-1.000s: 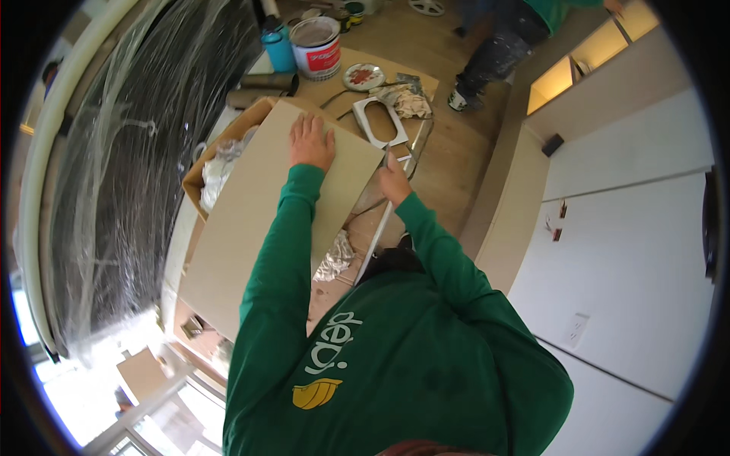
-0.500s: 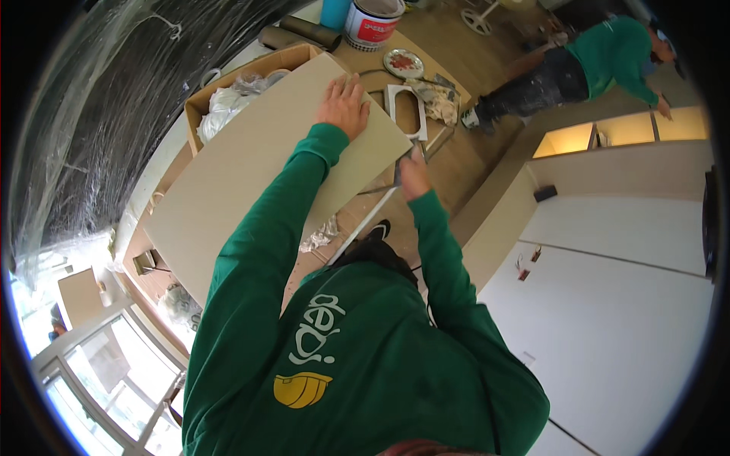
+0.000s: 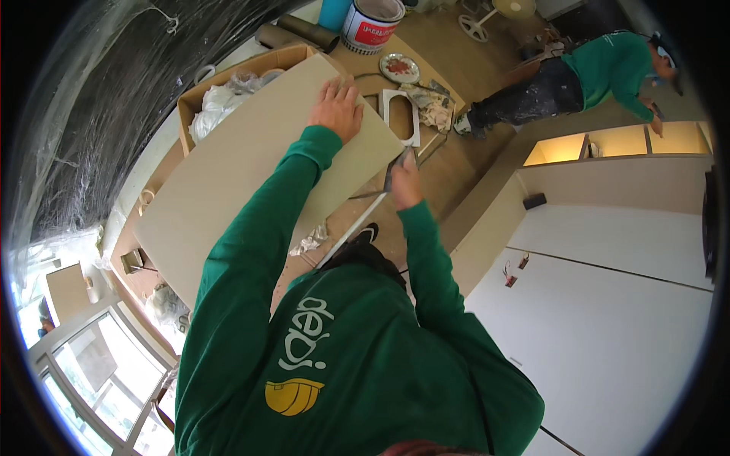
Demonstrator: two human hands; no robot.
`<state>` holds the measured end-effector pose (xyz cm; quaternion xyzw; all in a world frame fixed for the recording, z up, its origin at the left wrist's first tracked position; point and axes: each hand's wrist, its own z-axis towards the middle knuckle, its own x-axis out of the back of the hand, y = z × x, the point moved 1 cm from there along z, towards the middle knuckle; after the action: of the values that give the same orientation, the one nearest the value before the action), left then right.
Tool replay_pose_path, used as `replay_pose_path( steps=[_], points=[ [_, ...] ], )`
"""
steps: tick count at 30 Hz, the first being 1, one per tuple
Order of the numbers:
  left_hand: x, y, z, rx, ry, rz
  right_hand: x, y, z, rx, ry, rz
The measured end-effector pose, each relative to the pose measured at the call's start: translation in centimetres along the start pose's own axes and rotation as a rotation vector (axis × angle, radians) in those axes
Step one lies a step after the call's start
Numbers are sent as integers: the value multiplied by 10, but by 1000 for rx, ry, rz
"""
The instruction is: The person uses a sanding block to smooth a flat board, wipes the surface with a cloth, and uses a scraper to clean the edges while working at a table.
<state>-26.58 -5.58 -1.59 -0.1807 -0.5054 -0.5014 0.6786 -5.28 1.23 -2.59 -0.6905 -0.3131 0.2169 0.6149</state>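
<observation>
A long beige board point(image 3: 243, 167) lies slanted over a cardboard box point(image 3: 199, 99). My left hand point(image 3: 335, 109) rests flat on the board near its far end, fingers spread. My right hand point(image 3: 404, 182) is at the board's right edge, closed around a thin metal hand tool point(image 3: 389, 173) that touches the edge. Both arms wear green sleeves.
A red-and-white paint bucket point(image 3: 371, 23), a blue can point(image 3: 334, 13), a round lid point(image 3: 399, 68) and a white paint tray point(image 3: 400, 116) sit on the wooden floor beyond the board. Another person in green point(image 3: 601, 68) bends at lit cabinets on the right. Plastic sheeting point(image 3: 99, 99) covers the left.
The view has swung so the board and floor items shifted up and right. My left hand stays flat on the board; my right hand has moved along the board's edge with the tool.
</observation>
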Motion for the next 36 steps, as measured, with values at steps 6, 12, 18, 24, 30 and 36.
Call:
replay_pose_path(
  steps=[6, 12, 18, 24, 30, 36],
  points=[
    [-1, 6, -6, 5, -30, -6, 5, 21, 12, 16, 13, 142],
    [2, 4, -2, 2, -11, -85, 20, 41, 32, -215, -24, 231],
    [6, 6, 6, -7, 1, -118, 51, 50, 22, -134, 142, 465],
    [3, -2, 4, -17, -1, -76, 4, 10, -6, -61, 220, 308],
    [6, 1, 5, -47, 9, -49, -31, 25, 2, 160, 464, 135],
    [-3, 5, 9, -56, -33, -133, -19, 57, 18, 118, 394, -30]
  ],
)
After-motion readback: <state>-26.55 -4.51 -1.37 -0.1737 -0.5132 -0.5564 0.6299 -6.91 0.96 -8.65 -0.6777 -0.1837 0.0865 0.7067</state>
